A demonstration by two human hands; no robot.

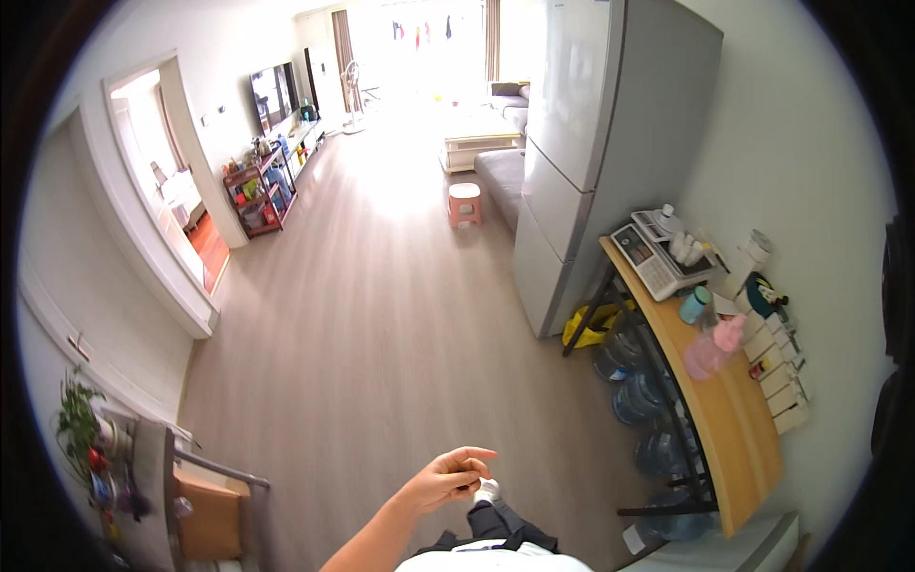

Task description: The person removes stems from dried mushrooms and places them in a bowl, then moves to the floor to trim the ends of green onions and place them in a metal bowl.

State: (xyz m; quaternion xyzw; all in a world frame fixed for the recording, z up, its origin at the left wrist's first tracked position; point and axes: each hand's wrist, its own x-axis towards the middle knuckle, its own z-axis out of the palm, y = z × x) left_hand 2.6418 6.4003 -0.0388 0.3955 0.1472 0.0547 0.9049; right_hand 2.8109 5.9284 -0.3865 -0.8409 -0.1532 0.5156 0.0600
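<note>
My left hand (452, 477) reaches in from the lower left, in front of my body. Its index finger points out to the right while the other fingers curl loosely, and no object shows in it. Below and beside the hand are my white shoe (487, 490), dark trousers (509, 525) and white top (500, 559). The hand hangs above the grey-brown wood-look floor (357, 372), touching nothing around it. My right hand is out of view.
At right, a wooden table (736, 443) holds a weighing scale (661, 257), a pink bottle (713, 349) and a teal cup (694, 305), with large water bottles (638, 397) underneath. A grey refrigerator (572, 164) stands beyond. Ahead is a pink stool (465, 207); at left, a cart (261, 193) and cardboard box (209, 518).
</note>
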